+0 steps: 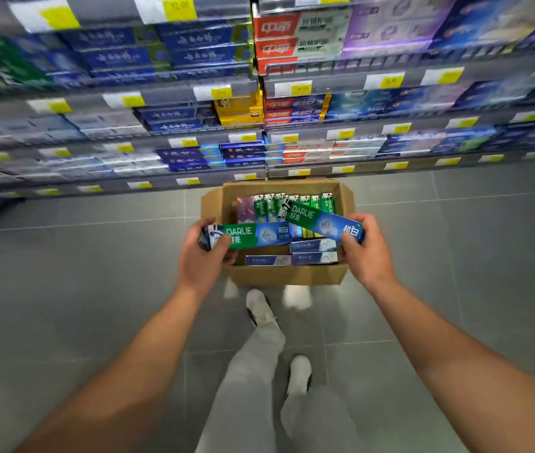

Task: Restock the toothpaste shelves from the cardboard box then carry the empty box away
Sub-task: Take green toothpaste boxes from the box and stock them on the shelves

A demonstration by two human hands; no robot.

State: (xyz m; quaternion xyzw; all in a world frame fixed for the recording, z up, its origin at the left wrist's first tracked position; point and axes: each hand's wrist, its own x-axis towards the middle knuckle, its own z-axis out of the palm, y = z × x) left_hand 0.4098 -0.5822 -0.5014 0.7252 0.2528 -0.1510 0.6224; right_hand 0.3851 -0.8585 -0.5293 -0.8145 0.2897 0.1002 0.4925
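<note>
An open cardboard box (287, 276) stands on the grey floor in front of the shelves, partly filled with toothpaste cartons. Above it, my left hand (202, 256) grips one end of a green and blue Darlie toothpaste carton (253, 235), held about level. My right hand (365, 248) grips the far end of a second Darlie carton (318, 220), which slants up to the left. Upright green cartons (292, 204) line the back of the box and blue cartons (313, 251) lie flat at its front.
Toothpaste shelves (259, 132) with yellow price tags run across the top of the view, packed with blue, red, green and purple cartons. The grey tiled floor (96, 273) stretches to both sides. My legs and white shoes (261, 310) are just behind the box.
</note>
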